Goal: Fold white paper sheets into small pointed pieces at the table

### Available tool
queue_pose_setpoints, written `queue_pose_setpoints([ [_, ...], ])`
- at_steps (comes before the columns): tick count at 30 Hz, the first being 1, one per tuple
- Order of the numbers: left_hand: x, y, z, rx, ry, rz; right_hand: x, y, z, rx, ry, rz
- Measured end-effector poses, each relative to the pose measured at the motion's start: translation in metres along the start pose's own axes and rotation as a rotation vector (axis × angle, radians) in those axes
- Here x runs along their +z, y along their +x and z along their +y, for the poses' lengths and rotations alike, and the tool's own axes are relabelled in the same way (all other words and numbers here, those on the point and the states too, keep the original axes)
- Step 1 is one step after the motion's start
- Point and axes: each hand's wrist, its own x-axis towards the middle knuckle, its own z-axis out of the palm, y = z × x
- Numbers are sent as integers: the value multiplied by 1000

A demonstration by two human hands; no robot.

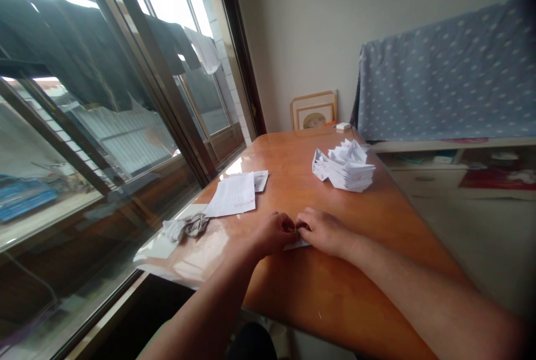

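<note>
Close together over the middle of the wooden table, both hands pinch a small piece of white paper (298, 244), which they mostly cover. My left hand (277, 233) is closed on its left part, fingers curled. My right hand (321, 228) grips it from the other side, fingertips almost meeting those of the left. Further back to the right stands a cluster of folded white paper pieces (349, 173), nested together. Printed sheets of paper (232, 195) lie flat to the left of the hands.
The glossy table (288, 159) runs beside a large window (138, 70). A crumpled grey cloth (195, 225) lies near its left edge. A small white box (343, 125) and framed pictures (314, 111) are at the far end. A dotted blue cloth (444, 81) hangs over something at the right.
</note>
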Motion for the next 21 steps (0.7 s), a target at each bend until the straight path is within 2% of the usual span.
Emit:
queue_pose_setpoints([
  [3,3,0,-3,17,6,21,3,1,0,-6,35,48],
  [11,12,-6,-2,107,83,39,15,4,11,-21,201,300],
  [16,19,-8,-4,110,-57,75,22,7,16,-47,316,330],
  [21,17,-7,-11,114,-288,145,23,7,17,15,447,389],
])
